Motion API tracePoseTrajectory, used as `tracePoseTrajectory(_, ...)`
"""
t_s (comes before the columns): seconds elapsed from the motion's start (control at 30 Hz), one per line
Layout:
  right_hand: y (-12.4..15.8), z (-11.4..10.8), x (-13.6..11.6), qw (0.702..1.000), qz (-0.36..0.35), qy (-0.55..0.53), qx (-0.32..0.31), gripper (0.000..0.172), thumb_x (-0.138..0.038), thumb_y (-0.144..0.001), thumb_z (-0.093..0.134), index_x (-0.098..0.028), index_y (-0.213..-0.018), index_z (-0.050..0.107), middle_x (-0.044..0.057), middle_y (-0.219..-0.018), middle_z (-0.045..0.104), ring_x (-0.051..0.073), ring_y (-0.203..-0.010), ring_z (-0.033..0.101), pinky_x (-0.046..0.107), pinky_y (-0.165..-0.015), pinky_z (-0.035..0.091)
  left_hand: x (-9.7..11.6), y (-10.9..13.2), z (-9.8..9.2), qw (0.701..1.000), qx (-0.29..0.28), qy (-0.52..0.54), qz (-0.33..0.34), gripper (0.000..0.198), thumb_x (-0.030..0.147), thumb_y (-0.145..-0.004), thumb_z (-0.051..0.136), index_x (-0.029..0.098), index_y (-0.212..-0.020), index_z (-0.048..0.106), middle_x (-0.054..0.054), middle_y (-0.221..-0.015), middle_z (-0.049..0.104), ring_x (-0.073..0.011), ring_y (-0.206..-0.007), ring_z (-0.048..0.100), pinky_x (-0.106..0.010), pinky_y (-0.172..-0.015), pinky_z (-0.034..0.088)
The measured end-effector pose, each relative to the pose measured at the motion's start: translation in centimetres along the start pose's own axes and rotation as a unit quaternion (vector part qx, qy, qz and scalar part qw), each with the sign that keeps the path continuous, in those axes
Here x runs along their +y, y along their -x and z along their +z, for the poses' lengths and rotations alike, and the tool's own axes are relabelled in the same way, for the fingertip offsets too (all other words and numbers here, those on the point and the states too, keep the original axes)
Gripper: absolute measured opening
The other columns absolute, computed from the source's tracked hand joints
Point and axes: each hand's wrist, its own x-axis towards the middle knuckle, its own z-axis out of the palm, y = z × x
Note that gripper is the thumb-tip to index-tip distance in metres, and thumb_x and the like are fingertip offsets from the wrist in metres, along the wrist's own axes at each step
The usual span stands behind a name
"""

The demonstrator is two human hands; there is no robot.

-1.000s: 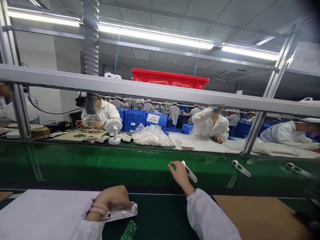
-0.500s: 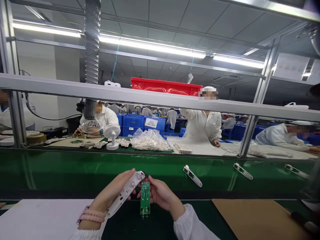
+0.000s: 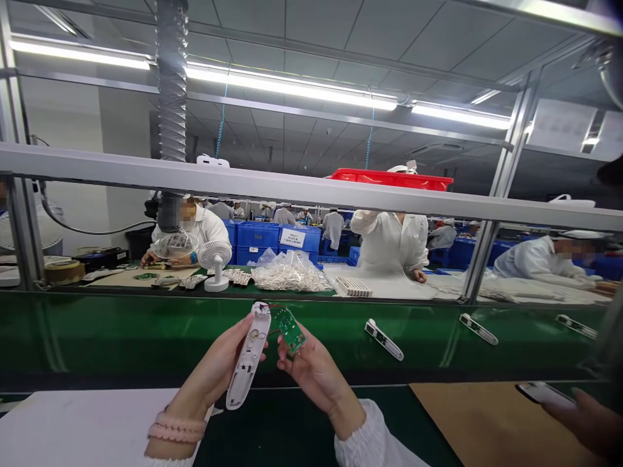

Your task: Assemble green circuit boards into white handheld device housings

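My left hand [image 3: 219,362] grips a long white plastic housing [image 3: 249,357], held upright with its open inner side showing. My right hand [image 3: 309,375] holds a small green circuit board [image 3: 291,331] by its lower end, close beside the top of the housing. Thin red wires run between board and housing. Both hands are above the green conveyor belt [image 3: 146,334], and a pink beaded bracelet [image 3: 176,429] circles my left wrist.
Several white housings [image 3: 384,339] lie on the belt to my right. A white sheet [image 3: 73,425] and a brown cardboard sheet [image 3: 491,421] cover the bench. At lower right, another person's hand [image 3: 586,421] holds a phone [image 3: 545,394]. Co-workers sit beyond the belt among blue crates [image 3: 257,235].
The housing has swung from slanting across my left hand to nearly upright. The board has risen and tilted beside it. A hand with a phone has entered at lower right.
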Motion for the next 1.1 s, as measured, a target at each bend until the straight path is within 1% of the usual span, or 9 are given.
tracePoseTrajectory(0.13, 0.0, 0.3, 0.1, 0.999, -0.042, -0.019, 0.022, 0.033, -0.036, -0.073, 0.076, -0.022, -0.1, 0.062, 0.002, -0.096, 0.061, 0.012, -0.077, 0.055, 0.027, -0.07, 0.044, -0.2, 0.4, 0.9, 1.0, -0.018, -0.01, 0.019, 0.042, 0.052, -0.08, 0.06, 0.014, -0.097, 0.065, -0.005, -0.078, 0.068, -0.0143, -0.063, 0.059, -0.025, -0.061, 0.047)
tracePoseTrajectory(0.3, 0.3, 0.5, -0.1, 0.997, -0.062, -0.043, 0.035, 0.035, -0.04, -0.072, 0.075, -0.023, -0.1, 0.062, 0.003, -0.094, 0.061, 0.013, -0.075, 0.053, 0.027, -0.069, 0.044, -0.1, 0.7, 2.0, 0.999, -0.023, -0.018, 0.044, 0.038, 0.048, -0.081, 0.061, 0.016, -0.102, 0.064, -0.002, -0.079, 0.066, -0.0173, -0.075, 0.06, -0.027, -0.068, 0.047)
tracePoseTrajectory(0.43, 0.6, 0.9, -0.5, 0.996, -0.053, -0.057, 0.04, 0.031, -0.043, -0.074, 0.071, -0.022, -0.097, 0.064, 0.003, -0.092, 0.062, 0.014, -0.075, 0.052, 0.029, -0.069, 0.045, 0.0, 1.0, 2.3, 0.998, -0.022, -0.018, 0.047, 0.033, 0.047, -0.081, 0.061, 0.017, -0.095, 0.063, -0.001, -0.074, 0.063, -0.015, -0.068, 0.057, -0.026, -0.064, 0.047)
tracePoseTrajectory(0.57, 0.6, 1.5, -0.9, 0.995, -0.064, -0.056, 0.058, 0.04, -0.036, -0.073, 0.075, -0.025, -0.108, 0.061, 0.0, -0.084, 0.062, 0.013, -0.072, 0.054, 0.027, -0.066, 0.045, 0.0, 1.2, 2.4, 0.999, -0.021, -0.021, 0.046, 0.032, 0.046, -0.081, 0.061, 0.017, -0.093, 0.064, -0.001, -0.073, 0.065, -0.0141, -0.063, 0.057, -0.025, -0.061, 0.046)
tracePoseTrajectory(0.73, 0.7, 1.6, -1.1, 0.983, -0.126, 0.101, 0.092, 0.049, -0.038, -0.078, 0.071, -0.021, -0.122, 0.056, 0.002, -0.084, 0.064, 0.015, -0.074, 0.058, 0.031, -0.073, 0.047, 0.0, 1.3, 2.9, 0.999, -0.009, -0.017, 0.042, 0.037, 0.048, -0.081, 0.059, 0.016, -0.098, 0.065, -0.006, -0.081, 0.069, -0.0184, -0.072, 0.061, -0.029, -0.068, 0.048)
tracePoseTrajectory(0.83, 1.3, 1.4, -1.4, 0.919, -0.213, 0.327, 0.059, 0.045, -0.038, -0.085, 0.062, -0.023, -0.126, 0.053, 0.004, -0.089, 0.065, 0.019, -0.082, 0.059, 0.036, -0.08, 0.047, 0.1, 1.4, 3.2, 0.999, 0.011, -0.009, 0.042, 0.038, 0.051, -0.081, 0.057, 0.017, -0.097, 0.066, -0.006, -0.082, 0.07, -0.0193, -0.073, 0.061, -0.028, -0.067, 0.048)
tracePoseTrajectory(0.93, 2.1, 1.7, -1.8, 0.781, -0.277, 0.559, -0.017, 0.048, -0.032, -0.086, 0.061, -0.025, -0.131, 0.05, 0.007, -0.099, 0.064, 0.023, -0.089, 0.056, 0.039, -0.082, 0.044, 0.1, 1.5, 3.5, 0.999, 0.043, 0.004, 0.029, 0.041, 0.055, -0.082, 0.052, 0.017, -0.089, 0.065, -0.003, -0.069, 0.065, -0.0183, -0.066, 0.058, -0.027, -0.063, 0.045)
tracePoseTrajectory(1.0, 2.5, 2.2, -2.0, 0.703, -0.285, 0.649, -0.055, 0.051, -0.032, -0.086, 0.061, -0.023, -0.134, 0.046, 0.009, -0.103, 0.064, 0.025, -0.09, 0.052, 0.041, -0.081, 0.042, 0.1, 1.5, 3.6, 0.998, 0.065, 0.004, 0.026, 0.043, 0.058, -0.081, 0.051, 0.017, -0.08, 0.062, -0.001, -0.064, 0.06, -0.0161, -0.062, 0.055, -0.025, -0.062, 0.044)
tracePoseTrajectory(1.1, 2.8, 3.1, -2.2, 0.643, -0.285, 0.708, -0.072, 0.049, -0.033, -0.089, 0.056, -0.02, -0.135, 0.043, 0.009, -0.101, 0.064, 0.024, -0.088, 0.05, 0.04, -0.079, 0.041, 0.2, 1.4, 3.6, 0.995, 0.086, -0.014, 0.043, 0.04, 0.056, -0.078, 0.058, 0.017, -0.085, 0.058, 0.002, -0.066, 0.056, -0.0126, -0.06, 0.05, -0.022, -0.058, 0.041)
